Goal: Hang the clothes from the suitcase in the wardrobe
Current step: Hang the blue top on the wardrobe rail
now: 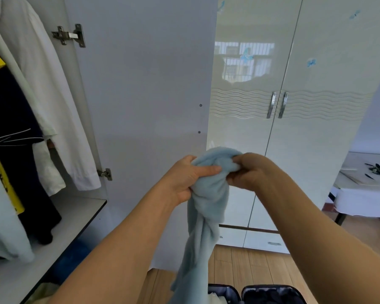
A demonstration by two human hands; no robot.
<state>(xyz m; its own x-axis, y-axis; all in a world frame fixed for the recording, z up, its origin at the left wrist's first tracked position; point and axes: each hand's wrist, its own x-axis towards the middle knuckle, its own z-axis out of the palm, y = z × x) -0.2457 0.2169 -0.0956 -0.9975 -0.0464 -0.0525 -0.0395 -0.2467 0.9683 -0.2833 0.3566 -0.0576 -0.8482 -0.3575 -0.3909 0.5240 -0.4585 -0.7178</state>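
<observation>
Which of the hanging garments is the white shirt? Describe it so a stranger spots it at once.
Start at the open wardrobe door and its two metal hinges. Just left of them, inside the wardrobe, hangs the white shirt, its hem above the shelf. It alone is plain white; the garment to its left is dark with yellow.

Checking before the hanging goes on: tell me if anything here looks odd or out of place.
The light blue garment is bunched and twisted into a rope in both hands, left hand and right hand, with no hanger in sight. Otherwise nothing stands out; the white shirt hangs straight in the wardrobe.
</observation>
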